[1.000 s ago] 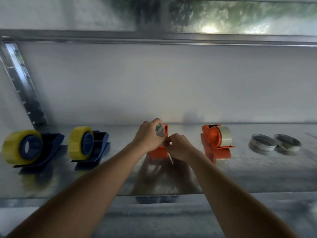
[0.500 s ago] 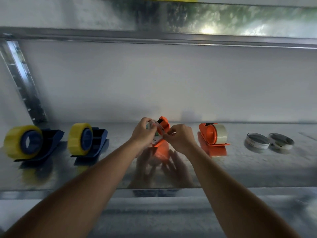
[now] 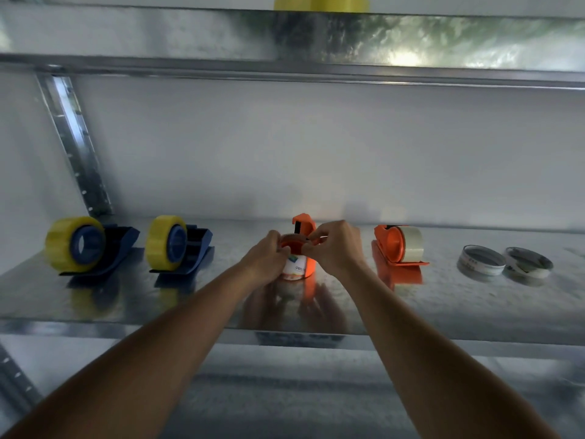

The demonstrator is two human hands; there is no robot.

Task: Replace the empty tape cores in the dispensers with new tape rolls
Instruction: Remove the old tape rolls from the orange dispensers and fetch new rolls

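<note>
- While both hands meet at the middle of the metal shelf [image 3: 95, 299], the left hand [image 3: 269, 259] curls closed around the left side of a tape roll [image 3: 296, 264] seated in an orange dispenser [image 3: 308, 245].
- The right hand [image 3: 335, 245] pinches with thumb and forefinger at the top edge of that roll, its other fingers bent; what lies between the fingertips is too small to tell.
- The orange dispenser stands tipped up, its cutter end pointing upward behind the hands.
- Just right of the hands, a second orange dispenser [image 3: 387, 245] sits flat on the shelf with a pale tape roll [image 3: 411, 243] in it.
- Further right, two empty cores [image 3: 481, 259] lie flat, touching or nearly so.
- To the left, well apart from the hands, two blue dispensers [image 3: 122, 245] stand side by side, each carrying a yellow tape roll [image 3: 60, 245].
- Above, an upper shelf [image 3: 285, 36] spans the view.
</note>
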